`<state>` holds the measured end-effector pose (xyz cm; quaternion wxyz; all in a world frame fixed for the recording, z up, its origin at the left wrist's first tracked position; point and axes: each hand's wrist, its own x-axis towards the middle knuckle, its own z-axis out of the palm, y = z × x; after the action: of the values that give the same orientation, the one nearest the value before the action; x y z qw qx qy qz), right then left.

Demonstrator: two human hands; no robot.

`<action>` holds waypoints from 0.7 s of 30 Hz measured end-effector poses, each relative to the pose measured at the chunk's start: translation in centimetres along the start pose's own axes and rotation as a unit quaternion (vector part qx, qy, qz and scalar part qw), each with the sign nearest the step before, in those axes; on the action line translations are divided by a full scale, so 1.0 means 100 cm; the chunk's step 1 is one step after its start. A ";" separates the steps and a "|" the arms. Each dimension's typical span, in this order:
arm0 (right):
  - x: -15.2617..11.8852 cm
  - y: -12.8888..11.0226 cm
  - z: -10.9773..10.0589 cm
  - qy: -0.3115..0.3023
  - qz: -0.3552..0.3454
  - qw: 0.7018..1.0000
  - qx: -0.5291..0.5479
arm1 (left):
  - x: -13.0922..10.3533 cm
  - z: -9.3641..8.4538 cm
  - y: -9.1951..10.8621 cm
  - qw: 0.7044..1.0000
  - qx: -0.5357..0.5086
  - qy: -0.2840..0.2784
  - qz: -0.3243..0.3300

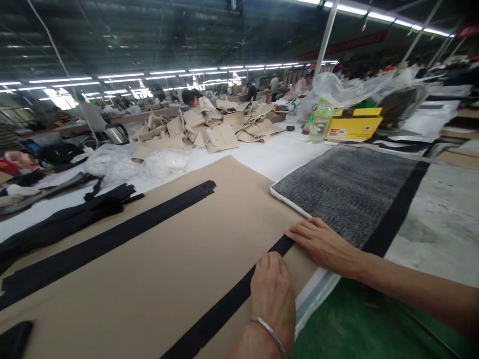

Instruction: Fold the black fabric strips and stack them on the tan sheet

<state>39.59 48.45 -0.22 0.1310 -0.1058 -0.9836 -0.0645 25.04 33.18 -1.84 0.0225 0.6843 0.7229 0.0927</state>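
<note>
A large beige sheet (pixel 239 199) lies across the table with two long black strips on it. My left hand (pixel 273 289), a silver bangle at its wrist, rests on the nearer black strip (pixel 228 299) with its fingers curled down against it. At the far end of that same strip, my right hand (pixel 318 244) has its fingers close together and bent over the end. Its thumb is hidden. The farther black strip (pixel 112 244) lies flat on the sheet, apart from both hands. Beyond my right hand is a dark grey textured board (pixel 348 184) with a black border.
Beige cut pieces (pixel 209 124) are heaped at the back. A yellow box (pixel 354 124) and a clear bottle (pixel 321 122) stand at the back right. Black cloth (pixel 67 219) and clear plastic (pixel 149 162) lie at left. The table edge drops to a green floor (pixel 359 319).
</note>
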 end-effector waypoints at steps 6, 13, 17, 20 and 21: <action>0.013 -0.029 -0.009 0.028 -0.030 0.999 -0.008 | -0.020 -0.020 0.003 0.996 -0.090 0.007 -0.019; 0.006 -0.051 0.019 -0.005 -0.047 0.998 0.032 | -0.065 -0.022 -0.012 0.986 -0.156 0.012 -0.058; 0.011 -0.060 0.018 0.019 -0.061 0.998 0.011 | -0.081 -0.009 -0.021 0.991 -0.104 0.001 -0.081; 0.019 -0.078 0.011 0.002 -0.088 0.996 0.031 | -0.083 -0.010 -0.021 0.993 -0.095 -0.001 -0.071; 0.019 -0.082 0.009 -0.014 -0.100 0.994 0.035 | -0.084 -0.011 -0.021 0.993 -0.094 -0.001 -0.070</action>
<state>35.69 40.97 -1.38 0.1133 -0.0030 -0.9927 -0.0415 23.32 24.60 -1.92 0.0940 0.6270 0.7571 0.1576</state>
